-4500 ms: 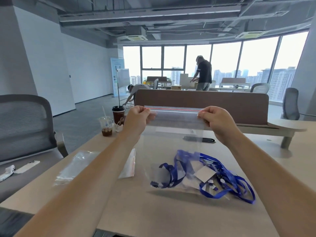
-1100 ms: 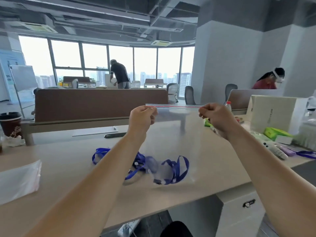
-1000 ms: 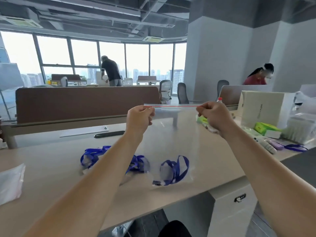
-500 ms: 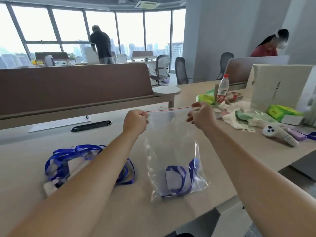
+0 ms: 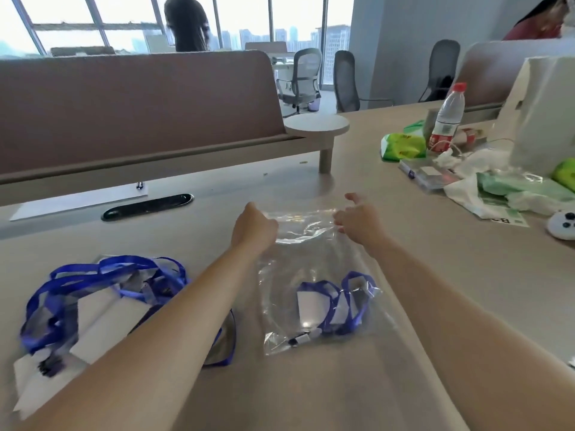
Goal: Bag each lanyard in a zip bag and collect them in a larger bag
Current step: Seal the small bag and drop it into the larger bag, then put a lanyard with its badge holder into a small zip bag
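Observation:
A clear zip bag (image 5: 311, 269) lies flat on the beige table (image 5: 435, 275) in front of me, with one blue lanyard and its white card (image 5: 336, 303) inside near the bottom. My left hand (image 5: 255, 227) grips the bag's top left corner with curled fingers. My right hand (image 5: 357, 223) is at the top right corner; its thumb is lifted away and its fingers only touch the bag's edge. A pile of loose blue lanyards with white cards (image 5: 102, 293) lies to the left, partly under my left forearm.
A brown desk partition (image 5: 140, 104) runs along the back, with a black cable slot (image 5: 147, 206) before it. At the right stand a water bottle (image 5: 446, 119), green packets (image 5: 401, 147), plastic wrappers, a white box (image 5: 544, 113) and a white controller (image 5: 563, 225). People work further off.
The bag was held up stretched between both hands; it has come down and now lies on the table. My right thumb has lifted off the bag's corner. My view has tilted down.

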`<move>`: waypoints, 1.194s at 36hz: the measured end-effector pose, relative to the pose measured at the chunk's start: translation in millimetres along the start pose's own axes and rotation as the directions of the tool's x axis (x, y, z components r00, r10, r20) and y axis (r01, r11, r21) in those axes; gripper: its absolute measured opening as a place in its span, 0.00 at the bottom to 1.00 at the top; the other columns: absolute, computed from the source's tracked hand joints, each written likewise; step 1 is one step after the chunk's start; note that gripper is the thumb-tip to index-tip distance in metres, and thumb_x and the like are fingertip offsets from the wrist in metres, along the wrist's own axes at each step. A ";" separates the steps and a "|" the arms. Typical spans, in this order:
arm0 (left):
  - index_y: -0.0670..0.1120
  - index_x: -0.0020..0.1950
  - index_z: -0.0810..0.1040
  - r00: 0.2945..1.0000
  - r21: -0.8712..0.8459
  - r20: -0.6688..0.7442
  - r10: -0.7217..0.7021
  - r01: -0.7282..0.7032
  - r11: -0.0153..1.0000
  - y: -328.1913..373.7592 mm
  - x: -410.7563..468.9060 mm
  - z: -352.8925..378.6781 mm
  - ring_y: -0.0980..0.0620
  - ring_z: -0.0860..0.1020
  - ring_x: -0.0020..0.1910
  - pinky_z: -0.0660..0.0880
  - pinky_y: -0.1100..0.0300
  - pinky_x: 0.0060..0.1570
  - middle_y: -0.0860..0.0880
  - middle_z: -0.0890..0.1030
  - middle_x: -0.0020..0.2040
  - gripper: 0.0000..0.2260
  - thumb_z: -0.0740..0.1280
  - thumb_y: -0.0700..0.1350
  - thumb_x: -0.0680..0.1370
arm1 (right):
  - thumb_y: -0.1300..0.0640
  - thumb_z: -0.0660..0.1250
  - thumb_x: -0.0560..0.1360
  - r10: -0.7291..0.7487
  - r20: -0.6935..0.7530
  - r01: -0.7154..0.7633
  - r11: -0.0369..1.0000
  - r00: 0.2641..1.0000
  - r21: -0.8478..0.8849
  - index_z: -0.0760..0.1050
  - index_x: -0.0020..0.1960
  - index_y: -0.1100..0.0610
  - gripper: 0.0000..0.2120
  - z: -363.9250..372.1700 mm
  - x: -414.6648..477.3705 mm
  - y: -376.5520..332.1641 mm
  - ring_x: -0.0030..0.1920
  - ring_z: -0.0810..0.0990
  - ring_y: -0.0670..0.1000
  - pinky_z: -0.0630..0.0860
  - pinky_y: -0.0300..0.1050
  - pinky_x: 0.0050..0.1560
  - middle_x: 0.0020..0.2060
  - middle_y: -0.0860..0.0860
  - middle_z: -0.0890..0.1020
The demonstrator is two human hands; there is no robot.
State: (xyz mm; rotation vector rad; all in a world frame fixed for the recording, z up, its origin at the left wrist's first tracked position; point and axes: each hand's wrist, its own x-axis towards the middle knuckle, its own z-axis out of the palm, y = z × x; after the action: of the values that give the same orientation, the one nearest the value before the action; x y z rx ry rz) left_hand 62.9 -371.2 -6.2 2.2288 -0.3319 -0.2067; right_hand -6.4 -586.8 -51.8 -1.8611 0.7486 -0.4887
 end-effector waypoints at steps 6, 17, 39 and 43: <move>0.47 0.78 0.59 0.998 0.026 0.040 0.043 -0.044 0.999 0.8 -5.6 -2.3 0.40 0.78 0.59 0.75 0.53 0.55 0.42 0.71 0.70 0.31 0.66 0.45 0.76 | 0.51 0.69 0.68 0.004 0.003 -0.004 1.000 1.000 -0.023 0.71 0.70 0.55 0.30 1.0 -32.8 -30.2 0.58 0.81 0.60 0.77 0.60 0.61 0.64 0.56 0.77; 0.45 0.69 0.72 0.980 -0.044 0.038 0.196 -0.195 0.980 7.1 -85.1 -74.2 0.46 0.77 0.59 0.75 0.52 0.59 0.47 0.76 0.64 0.20 0.66 0.49 0.79 | 0.53 0.69 0.70 -0.118 0.067 0.115 0.992 0.991 0.042 0.78 0.60 0.56 0.20 20.0 -125.4 -98.1 0.51 0.84 0.56 0.80 0.60 0.58 0.51 0.52 0.84; 0.47 0.45 0.79 0.985 -0.064 -0.106 0.134 -0.141 0.988 -135.4 -234.9 -256.5 0.44 0.83 0.42 0.83 0.45 0.42 0.45 0.84 0.42 0.08 0.61 0.44 0.79 | 0.57 0.66 0.76 -0.305 0.301 0.370 0.910 0.904 -0.190 0.81 0.46 0.49 0.06 154.5 -329.7 -169.7 0.47 0.83 0.52 0.81 0.51 0.50 0.45 0.49 0.85; 0.43 0.45 0.80 0.987 -0.014 -0.099 0.127 -0.129 0.992 -153.4 -231.3 -262.6 0.47 0.84 0.39 0.80 0.52 0.41 0.45 0.84 0.43 0.09 0.61 0.42 0.78 | 0.56 0.64 0.78 -0.309 0.344 0.410 0.869 0.887 -0.278 0.81 0.52 0.54 0.08 171.7 -334.0 -167.5 0.46 0.81 0.51 0.75 0.44 0.43 0.46 0.50 0.84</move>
State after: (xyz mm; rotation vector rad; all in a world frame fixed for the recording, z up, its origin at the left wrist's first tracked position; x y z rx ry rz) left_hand -63.2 -14.4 46.0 2.1800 -0.4159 -0.0310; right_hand -93.5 -194.8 36.7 -2.3605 0.2899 -0.3189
